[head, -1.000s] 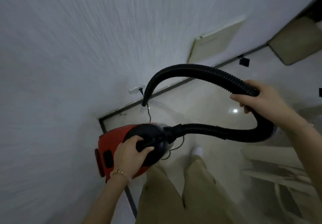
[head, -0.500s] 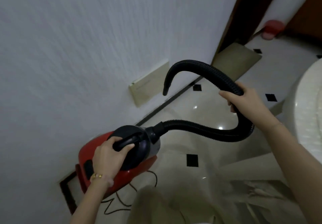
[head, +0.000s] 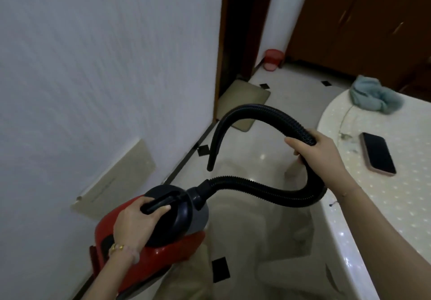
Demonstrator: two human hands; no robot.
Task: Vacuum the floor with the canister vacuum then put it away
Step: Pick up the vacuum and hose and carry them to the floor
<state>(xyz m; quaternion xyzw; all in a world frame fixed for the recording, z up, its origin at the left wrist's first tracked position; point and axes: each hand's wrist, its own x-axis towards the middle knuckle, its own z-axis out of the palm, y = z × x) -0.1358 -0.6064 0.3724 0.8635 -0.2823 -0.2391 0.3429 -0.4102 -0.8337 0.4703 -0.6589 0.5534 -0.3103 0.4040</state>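
Note:
A red canister vacuum (head: 163, 256) with a black top hangs off the floor at lower left, beside the white wall. My left hand (head: 137, 224) is shut on its black carry handle. A black ribbed hose (head: 258, 189) leaves the vacuum's front, loops right and arches back over; its tapered nozzle end (head: 211, 163) points down above the pale tiled floor (head: 254, 150). My right hand (head: 319, 154) grips the hose at the top of the loop.
A white round table (head: 396, 206) fills the right side, with a phone (head: 377, 152) and a blue-green cloth (head: 373, 94) on it. A beige mat (head: 242, 99) lies at a dark doorway. A red bin (head: 272, 58) stands further back. A beige panel (head: 121, 180) leans on the wall.
The view has swung right along the wall, bringing the doorway, table and phone into sight. Both hands keep the same grips on handle and hose; the vacuum has moved with me.

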